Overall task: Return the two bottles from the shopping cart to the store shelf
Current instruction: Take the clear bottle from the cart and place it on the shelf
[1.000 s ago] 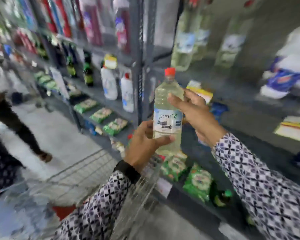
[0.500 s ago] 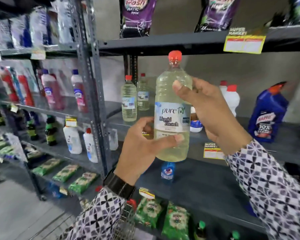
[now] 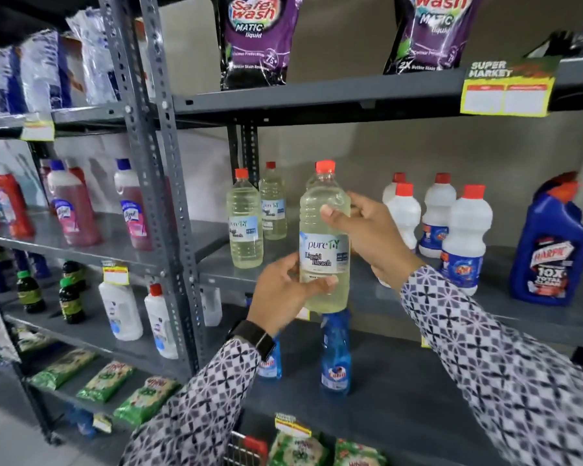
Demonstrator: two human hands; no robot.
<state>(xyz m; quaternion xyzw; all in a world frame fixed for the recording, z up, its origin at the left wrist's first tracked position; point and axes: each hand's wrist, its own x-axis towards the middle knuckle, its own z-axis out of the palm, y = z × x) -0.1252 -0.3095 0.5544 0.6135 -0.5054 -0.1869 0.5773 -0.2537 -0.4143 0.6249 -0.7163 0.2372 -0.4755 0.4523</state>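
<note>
I hold a clear bottle of pale yellow liquid bleach (image 3: pixel 324 230) with a red cap, upright, in front of the grey store shelf (image 3: pixel 367 284). My left hand (image 3: pixel 283 294) grips its lower part below the label. My right hand (image 3: pixel 367 230) wraps its upper body from the right. Two matching bleach bottles (image 3: pixel 244 220) stand on the same shelf just to the left, one behind the other. A corner of the shopping cart (image 3: pixel 246 449) with a red trim shows at the bottom edge.
White red-capped bottles (image 3: pixel 461 237) and a blue Harpic bottle (image 3: pixel 549 250) stand on the shelf to the right. Purple detergent pouches (image 3: pixel 256 38) hang above. Blue spray bottles (image 3: pixel 335 354) stand one shelf down. A grey upright post (image 3: pixel 169 196) divides the racks.
The view has swung from the aisle and cart up to the shelf. The bottle, held in both hands throughout, now sits closer to the shelf, next to the matching bottles.
</note>
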